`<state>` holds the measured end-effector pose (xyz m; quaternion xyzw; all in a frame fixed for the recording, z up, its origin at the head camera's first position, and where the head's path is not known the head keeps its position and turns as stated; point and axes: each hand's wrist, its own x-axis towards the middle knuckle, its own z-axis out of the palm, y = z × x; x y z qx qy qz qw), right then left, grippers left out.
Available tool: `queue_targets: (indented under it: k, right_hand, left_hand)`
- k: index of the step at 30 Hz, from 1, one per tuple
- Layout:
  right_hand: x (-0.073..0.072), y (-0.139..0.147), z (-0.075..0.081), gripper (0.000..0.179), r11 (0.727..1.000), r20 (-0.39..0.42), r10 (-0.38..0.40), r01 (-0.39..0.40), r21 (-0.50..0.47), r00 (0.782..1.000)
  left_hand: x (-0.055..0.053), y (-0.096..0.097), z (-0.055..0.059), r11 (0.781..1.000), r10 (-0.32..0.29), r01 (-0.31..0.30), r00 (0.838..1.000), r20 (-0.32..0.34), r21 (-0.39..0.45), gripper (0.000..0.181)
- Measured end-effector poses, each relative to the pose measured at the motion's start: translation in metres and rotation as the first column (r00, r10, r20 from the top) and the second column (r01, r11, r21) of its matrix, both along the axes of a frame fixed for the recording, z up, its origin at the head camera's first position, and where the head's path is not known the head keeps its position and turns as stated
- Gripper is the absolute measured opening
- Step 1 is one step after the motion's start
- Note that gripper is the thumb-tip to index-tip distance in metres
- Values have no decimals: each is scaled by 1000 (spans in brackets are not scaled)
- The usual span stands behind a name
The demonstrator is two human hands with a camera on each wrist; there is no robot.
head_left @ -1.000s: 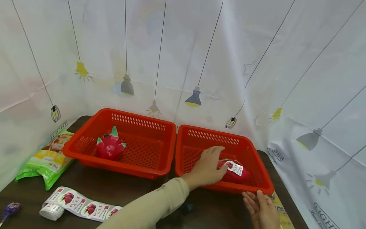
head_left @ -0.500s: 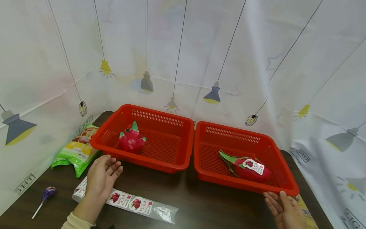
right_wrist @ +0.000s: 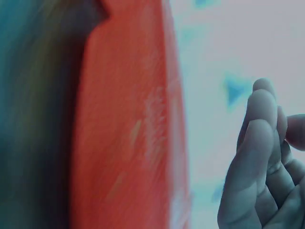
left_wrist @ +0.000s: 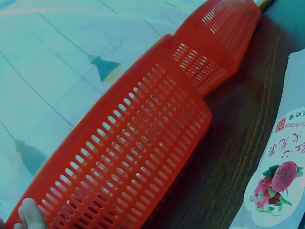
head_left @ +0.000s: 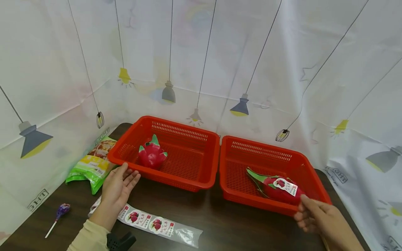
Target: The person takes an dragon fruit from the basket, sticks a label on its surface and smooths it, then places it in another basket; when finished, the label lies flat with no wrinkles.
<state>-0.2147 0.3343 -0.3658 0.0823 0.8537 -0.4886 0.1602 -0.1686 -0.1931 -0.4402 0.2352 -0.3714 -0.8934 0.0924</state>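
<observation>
My left hand [head_left: 117,190] is at the near rim of the left red plastic basket [head_left: 207,186], its thumb at the rim and its fingers below it. In the left wrist view, fingertips [left_wrist: 31,214] touch the basket near its rim. A dragon fruit [head_left: 152,156] with green tips sits inside. In the right red basket [head_left: 238,198] lies another dragon fruit [head_left: 270,186] bearing a white sticker [head_left: 285,186]. Near that basket's right front corner, my right hand [head_left: 325,218] has loosely bent fingers around nothing; the right wrist view shows it apart from the basket.
A strip of dragon fruit stickers [head_left: 147,221] lies on the dark table [head_left: 245,226], partly behind the left arm. A lollipop [head_left: 61,212] lies at the left. A green and yellow food bag [head_left: 92,165] stands beside the left basket. Printed white cloth [head_left: 220,52] surrounds the table.
The left hand came away from the fruit in the right basket and reached the left basket's rim. The right hand let go of the right basket's corner. The view turned left.
</observation>
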Motion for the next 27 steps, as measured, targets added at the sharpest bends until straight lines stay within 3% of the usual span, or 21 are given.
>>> queue_targets:
  k: [2,4,7,9,11,15,19,27]
  right_hand:
    - [-8,-47,21,50,985,-123,173,-169,43,977]
    - [-20,-104,35,43,938,-252,346,-330,105,904]
    - [-40,-190,39,35,848,-334,530,-480,224,780]
    - [-53,-242,32,37,805,-333,592,-522,282,734]
    - [-65,-285,21,45,779,-288,624,-545,311,727]
    - [-83,-341,-4,68,752,-182,640,-562,345,746]
    - [-93,-373,-19,79,757,-126,626,-560,335,770]
    - [-97,-405,-31,87,796,-58,589,-566,212,806]
  left_hand:
    - [-2,-3,1,1000,-1,1,1000,-11,4,20]
    - [-3,-6,1,1000,5,-5,1000,-12,10,20]
    - [-3,-7,-1,1000,10,-10,1000,-12,16,20]
    - [-2,-7,-3,1000,12,-12,1000,-8,17,20]
    - [-1,-5,-6,1000,10,-10,1000,-7,18,19]
    - [0,0,-11,1000,-3,3,1000,-8,15,18]
    - [-1,1,-10,1000,-10,10,1000,-19,-25,18]
    - [-2,-3,-6,997,-6,4,1000,-23,-83,15]
